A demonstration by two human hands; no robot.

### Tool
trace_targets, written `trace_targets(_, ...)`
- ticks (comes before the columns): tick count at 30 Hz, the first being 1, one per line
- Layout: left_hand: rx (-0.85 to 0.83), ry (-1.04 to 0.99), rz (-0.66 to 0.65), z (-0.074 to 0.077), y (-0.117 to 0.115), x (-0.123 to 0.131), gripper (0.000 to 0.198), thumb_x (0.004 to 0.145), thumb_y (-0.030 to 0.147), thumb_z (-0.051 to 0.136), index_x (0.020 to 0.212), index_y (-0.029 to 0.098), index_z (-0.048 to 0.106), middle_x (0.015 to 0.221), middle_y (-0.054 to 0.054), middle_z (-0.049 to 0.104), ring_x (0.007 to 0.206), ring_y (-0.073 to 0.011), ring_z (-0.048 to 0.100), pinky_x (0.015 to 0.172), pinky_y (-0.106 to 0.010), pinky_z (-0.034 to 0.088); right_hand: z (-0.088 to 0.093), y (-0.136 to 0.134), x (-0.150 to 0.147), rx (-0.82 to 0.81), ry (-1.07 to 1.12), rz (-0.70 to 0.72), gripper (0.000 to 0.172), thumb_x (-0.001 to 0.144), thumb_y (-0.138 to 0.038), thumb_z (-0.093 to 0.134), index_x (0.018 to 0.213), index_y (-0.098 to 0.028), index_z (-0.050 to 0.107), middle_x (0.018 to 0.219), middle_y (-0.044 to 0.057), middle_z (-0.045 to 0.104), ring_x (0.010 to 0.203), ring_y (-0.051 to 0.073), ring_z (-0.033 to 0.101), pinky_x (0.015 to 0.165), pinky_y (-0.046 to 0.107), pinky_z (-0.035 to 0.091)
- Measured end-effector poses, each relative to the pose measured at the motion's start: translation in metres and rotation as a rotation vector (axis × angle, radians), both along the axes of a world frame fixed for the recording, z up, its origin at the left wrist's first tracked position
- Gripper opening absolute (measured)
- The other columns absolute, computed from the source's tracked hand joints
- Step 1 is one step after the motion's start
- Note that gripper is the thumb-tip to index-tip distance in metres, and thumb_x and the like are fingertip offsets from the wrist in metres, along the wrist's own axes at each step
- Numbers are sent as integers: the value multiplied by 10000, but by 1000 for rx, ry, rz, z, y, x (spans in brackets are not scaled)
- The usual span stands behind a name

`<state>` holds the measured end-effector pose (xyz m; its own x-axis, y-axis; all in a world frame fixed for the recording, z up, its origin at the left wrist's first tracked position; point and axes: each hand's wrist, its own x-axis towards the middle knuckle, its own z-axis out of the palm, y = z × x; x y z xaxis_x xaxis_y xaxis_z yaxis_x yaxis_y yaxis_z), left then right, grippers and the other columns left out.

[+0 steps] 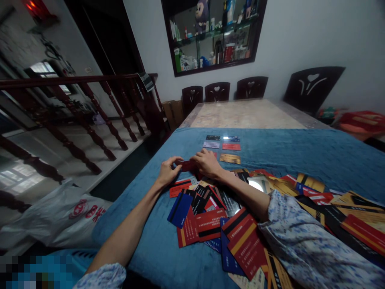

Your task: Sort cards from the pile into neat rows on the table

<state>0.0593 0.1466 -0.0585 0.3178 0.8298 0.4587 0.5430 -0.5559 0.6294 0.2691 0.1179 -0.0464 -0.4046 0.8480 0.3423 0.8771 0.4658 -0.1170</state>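
Observation:
My left hand (169,172) pinches the left end of a dark red card (187,165) between thumb and fingers. My right hand (208,163) is closed over the card's right end, so that end is hidden. Just beyond the hands lie cards in two short columns: a black card (213,137), a blue card (231,139), a lavender card (211,145), a red card (231,147) and a gold card (230,158). Another reddish card is mostly covered by my right hand. Below my wrists spreads a loose pile with a plain blue card (180,209) and a red striped card (211,224).
More gold, red and black cards (357,209) heap up on the right, under and past my right forearm. A blue cloth (144,224) covers the near part of the marble table (237,114). Dark chairs (252,86) line the far side; a white plastic bag (66,212) stands left.

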Motion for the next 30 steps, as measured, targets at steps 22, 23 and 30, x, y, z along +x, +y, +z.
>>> trace_targets(22,109,256,-102,-15,6,2,472,755,127,632,1220,192,581,1048,-57,691,953,-220,628,917,-392,517,7,-8,-3,-133,-63,-158,377,926,-269,486,1300,-236,522,1168,127,627,1067,275,584,895,419,341)
trace_targets(23,94,257,-95,-15,6,2,471,759,132,628,1223,193,581,1048,-56,689,950,-219,628,917,-391,517,7,-7,-2,-148,-52,-149,387,915,-276,505,1299,-232,521,1169,129,626,1081,281,579,898,422,348)
trace_targets(30,25,264,-40,-13,7,6,491,766,143,626,1255,165,591,1026,-76,688,919,-221,631,912,-397,521,9,-3,3,-175,-14,-101,521,842,-262,571,1353,-205,487,1228,165,584,1150,321,518,895,451,398)
